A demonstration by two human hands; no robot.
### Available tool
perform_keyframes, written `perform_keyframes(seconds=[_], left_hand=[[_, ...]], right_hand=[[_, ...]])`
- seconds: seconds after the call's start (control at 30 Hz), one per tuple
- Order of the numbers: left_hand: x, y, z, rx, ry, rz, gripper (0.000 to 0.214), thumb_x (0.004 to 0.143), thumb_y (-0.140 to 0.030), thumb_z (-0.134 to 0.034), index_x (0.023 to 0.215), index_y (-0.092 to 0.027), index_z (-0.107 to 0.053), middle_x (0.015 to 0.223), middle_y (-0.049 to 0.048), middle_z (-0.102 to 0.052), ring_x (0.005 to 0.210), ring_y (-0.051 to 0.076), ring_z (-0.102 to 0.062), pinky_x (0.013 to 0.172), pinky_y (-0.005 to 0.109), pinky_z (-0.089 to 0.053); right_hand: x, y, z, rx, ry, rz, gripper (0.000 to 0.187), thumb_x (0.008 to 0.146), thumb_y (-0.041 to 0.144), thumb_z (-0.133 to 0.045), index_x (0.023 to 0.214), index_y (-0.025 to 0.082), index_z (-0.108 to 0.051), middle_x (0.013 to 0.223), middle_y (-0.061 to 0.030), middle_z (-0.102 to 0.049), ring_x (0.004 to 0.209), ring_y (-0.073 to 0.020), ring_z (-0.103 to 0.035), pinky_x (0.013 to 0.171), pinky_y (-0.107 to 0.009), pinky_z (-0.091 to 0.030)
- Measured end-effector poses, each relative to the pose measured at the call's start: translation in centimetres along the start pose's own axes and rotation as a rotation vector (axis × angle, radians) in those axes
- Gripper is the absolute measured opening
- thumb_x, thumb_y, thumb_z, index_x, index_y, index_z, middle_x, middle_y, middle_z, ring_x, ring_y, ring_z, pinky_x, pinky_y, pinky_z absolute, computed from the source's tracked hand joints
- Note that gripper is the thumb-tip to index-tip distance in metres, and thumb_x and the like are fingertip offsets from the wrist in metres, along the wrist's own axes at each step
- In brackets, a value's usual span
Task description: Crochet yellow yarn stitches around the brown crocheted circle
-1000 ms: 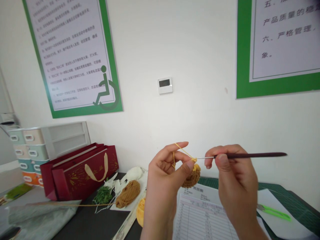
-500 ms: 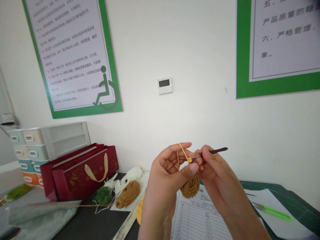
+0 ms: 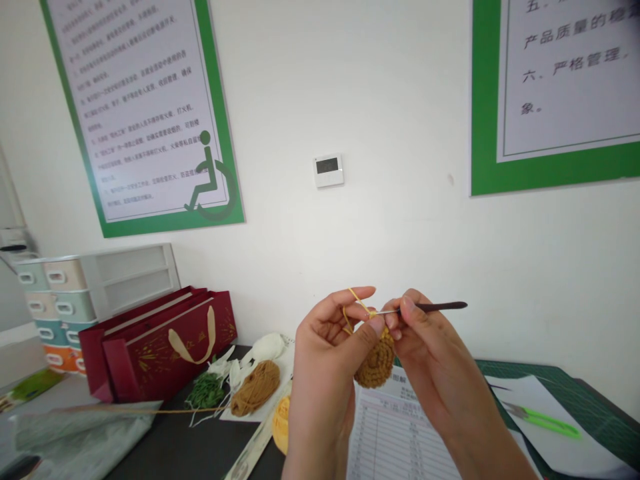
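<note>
My left hand (image 3: 327, 353) pinches a round, coiled crochet piece (image 3: 376, 363) in golden-brown yarn, its thumb on the upper edge. A strand of yellow yarn (image 3: 356, 299) loops over my left fingers and runs to the work. My right hand (image 3: 430, 353) grips a crochet hook (image 3: 435, 307) with a slim dark handle. The hook's thin metal shaft reaches left, and its tip sits at the yarn loop by my left thumb. The tip itself is partly hidden among the strands.
Below the hands lie a printed table sheet (image 3: 395, 433), a tan yarn ball (image 3: 255, 388) and a yellow yarn ball (image 3: 281, 423). Green-handled scissors (image 3: 543, 421) rest on white paper over a green cutting mat (image 3: 530, 373). A red gift bag (image 3: 160, 340) stands at left.
My right hand has moved left and closer to my left hand since the oldest frame, bringing the hook's tip into the yarn loop. The crochet piece has shifted only slightly.
</note>
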State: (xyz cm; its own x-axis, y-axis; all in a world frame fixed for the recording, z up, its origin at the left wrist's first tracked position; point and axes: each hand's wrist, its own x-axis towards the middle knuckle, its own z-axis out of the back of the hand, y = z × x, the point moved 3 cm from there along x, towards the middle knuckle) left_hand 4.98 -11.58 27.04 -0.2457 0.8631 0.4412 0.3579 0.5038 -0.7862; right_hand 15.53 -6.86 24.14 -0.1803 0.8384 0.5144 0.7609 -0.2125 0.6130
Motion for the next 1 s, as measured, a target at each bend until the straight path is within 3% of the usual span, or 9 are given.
perform_keyframes(seconds=[0.2, 0.27, 0.33, 0.4, 0.47, 0.53, 0.6, 0.8, 1.0], left_hand=[[-0.2, 0.0, -0.1, 0.032, -0.006, -0.007, 0.040, 0.065, -0.012, -0.090, 0.103, -0.020, -0.081, 0.071, -0.0025, -0.065, 0.069, 0.011, -0.063, 0.070, 0.022, -0.052], [-0.5, 0.0, -0.3, 0.040, -0.029, -0.021, 0.043, 0.066, -0.011, -0.090, 0.107, -0.020, -0.080, 0.071, -0.0031, -0.065, 0.067, 0.009, -0.060, 0.068, 0.019, -0.050], [-0.7, 0.1, -0.6, 0.029, -0.043, -0.007, 0.045, 0.067, -0.010, -0.089, 0.110, -0.020, -0.079, 0.072, -0.0028, -0.068, 0.066, 0.009, -0.061, 0.066, 0.019, -0.049], [-0.9, 0.5, -0.8, -0.056, -0.002, 0.077, 0.047, 0.065, -0.009, -0.089, 0.110, -0.018, -0.079, 0.071, -0.0025, -0.069, 0.064, 0.010, -0.063, 0.067, 0.021, -0.051], [-0.9, 1.0, -1.1, -0.191, 0.091, 0.240, 0.050, 0.060, -0.007, -0.090, 0.108, -0.014, -0.080, 0.070, -0.0013, -0.069, 0.062, 0.011, -0.065, 0.067, 0.022, -0.051], [-0.8, 1.3, -1.2, -0.297, 0.174, 0.396, 0.053, 0.057, -0.005, -0.090, 0.108, -0.010, -0.080, 0.070, 0.0009, -0.069, 0.060, 0.010, -0.064, 0.065, 0.022, -0.050], [-0.5, 1.4, -1.0, -0.336, 0.206, 0.448, 0.056, 0.056, -0.003, -0.089, 0.111, -0.009, -0.079, 0.071, 0.0026, -0.071, 0.059, 0.010, -0.063, 0.063, 0.021, -0.049], [-0.1, 0.3, -0.6, -0.331, 0.292, 0.326, 0.059, 0.061, 0.002, -0.085, 0.118, -0.012, -0.077, 0.066, -0.0018, -0.066, 0.067, 0.011, -0.067, 0.068, 0.020, -0.049], [0.2, 0.3, 0.0, -0.290, 0.334, 0.300, 0.050, 0.059, -0.003, -0.085, 0.107, -0.017, -0.081, 0.069, -0.0002, -0.066, 0.073, 0.016, -0.065, 0.074, 0.027, -0.049]], right_hand=[[-0.3, 0.9, -0.3, -0.262, 0.045, 0.284, 0.018, 0.095, 0.032, -0.067, 0.081, 0.024, -0.061, 0.076, 0.0014, -0.060, 0.072, -0.0139, -0.056, 0.067, -0.028, -0.047], [-0.6, 1.8, 0.0, -0.496, 0.081, 0.546, 0.007, 0.095, 0.021, -0.065, 0.090, 0.026, -0.065, 0.079, 0.0002, -0.062, 0.074, -0.0157, -0.058, 0.065, -0.030, -0.047], [-1.3, 2.6, 0.4, -0.806, 0.128, 0.874, 0.020, 0.090, 0.009, -0.067, 0.096, 0.028, -0.068, 0.079, 0.0001, -0.063, 0.074, -0.0169, -0.058, 0.065, -0.033, -0.046], [-2.2, 3.1, 0.8, -1.126, 0.107, 1.255, 0.032, 0.079, 0.002, -0.076, 0.094, 0.029, -0.070, 0.078, 0.0017, -0.065, 0.072, -0.0163, -0.056, 0.070, -0.038, -0.047], [-2.7, 3.4, 1.1, -1.210, 0.060, 1.476, 0.030, 0.078, 0.000, -0.077, 0.090, 0.027, -0.071, 0.082, 0.0006, -0.067, 0.073, -0.0165, -0.058, 0.070, -0.039, -0.049], [-2.7, 3.5, 1.0, -1.101, 0.075, 1.474, 0.025, 0.083, 0.000, -0.071, 0.093, 0.023, -0.071, 0.083, -0.0017, -0.067, 0.072, -0.0163, -0.057, 0.066, -0.038, -0.049], [-2.2, 3.5, 0.5, -0.896, 0.154, 1.302, 0.026, 0.088, 0.000, -0.064, 0.102, 0.022, -0.071, 0.081, -0.0022, -0.066, 0.070, -0.0163, -0.058, 0.063, -0.036, -0.050], [-0.7, 2.8, 0.0, -0.409, 0.269, 0.692, 0.005, 0.096, 0.018, -0.066, 0.098, 0.022, -0.068, 0.076, -0.0004, -0.062, 0.072, -0.0156, -0.061, 0.061, -0.029, -0.050], [-0.9, 2.8, 0.8, -0.239, 0.183, 0.507, 0.006, 0.104, 0.027, -0.056, 0.101, 0.024, -0.060, 0.074, 0.0000, -0.068, 0.072, -0.0139, -0.061, 0.067, -0.027, -0.049]])
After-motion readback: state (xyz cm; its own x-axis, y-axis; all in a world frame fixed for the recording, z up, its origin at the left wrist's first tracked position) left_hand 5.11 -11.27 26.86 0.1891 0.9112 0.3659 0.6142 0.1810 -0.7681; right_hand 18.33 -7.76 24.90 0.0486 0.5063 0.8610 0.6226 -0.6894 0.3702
